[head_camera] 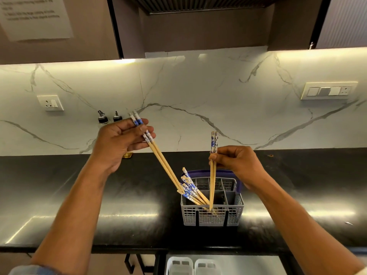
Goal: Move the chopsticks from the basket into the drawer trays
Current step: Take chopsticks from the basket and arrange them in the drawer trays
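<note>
A: Left side first; what's there?
B: Upper left, a paper notice (35,16) on the cabinet, text too blurred to read; below it a wall socket (50,102); two small dark bottle tops (103,117) against the marble backsplash (198,96).
A: Left hand?
B: Left hand (119,139) left of centre, raised above the black counter (99,195); thumb and curled fingers pinch a pair of chopsticks (161,159) by the blue-patterned ends; the pair slants down to the right, tips just beside the basket's upper left corner.
A: Centre?
B: Grey mesh basket (212,215) on the counter, lower centre; a bundle of chopsticks (191,190) leans left inside it, patterned ends up.
A: Right hand?
B: Right hand (236,161) right of centre, above the basket; thumb and fingertips pinch a second pair (212,175), nearly upright, tips down inside the basket.
A: Drawer?
B: Bottom centre, white trays (193,265) below the counter edge; no chopsticks seen in them.
A: Far right?
B: Switch panel (328,90) on the backsplash, right edge.
</note>
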A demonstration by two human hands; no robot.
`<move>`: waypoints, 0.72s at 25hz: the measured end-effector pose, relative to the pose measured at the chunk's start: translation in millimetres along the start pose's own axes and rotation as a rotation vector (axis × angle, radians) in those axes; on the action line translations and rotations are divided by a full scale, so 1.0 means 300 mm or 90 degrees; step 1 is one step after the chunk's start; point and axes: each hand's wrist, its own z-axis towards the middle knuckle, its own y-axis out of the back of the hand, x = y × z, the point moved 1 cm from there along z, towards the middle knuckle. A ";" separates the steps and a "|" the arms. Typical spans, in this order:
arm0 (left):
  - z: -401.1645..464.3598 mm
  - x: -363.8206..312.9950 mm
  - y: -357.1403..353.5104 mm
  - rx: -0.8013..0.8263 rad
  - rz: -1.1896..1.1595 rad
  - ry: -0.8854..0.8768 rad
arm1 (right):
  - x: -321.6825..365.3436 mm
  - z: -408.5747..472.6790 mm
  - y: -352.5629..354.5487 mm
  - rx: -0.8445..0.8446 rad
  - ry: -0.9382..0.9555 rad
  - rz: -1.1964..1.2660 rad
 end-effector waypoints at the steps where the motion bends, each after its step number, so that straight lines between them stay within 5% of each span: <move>1: -0.015 0.002 -0.020 0.025 0.005 0.024 | 0.002 -0.013 0.000 0.002 -0.012 0.021; 9: -0.214 0.338 -0.143 0.153 0.033 0.269 | -0.171 -0.207 -0.042 -0.017 -0.171 0.079; 18: -0.501 0.745 0.002 0.178 0.126 0.473 | -0.577 -0.516 -0.180 -0.086 -0.359 0.096</move>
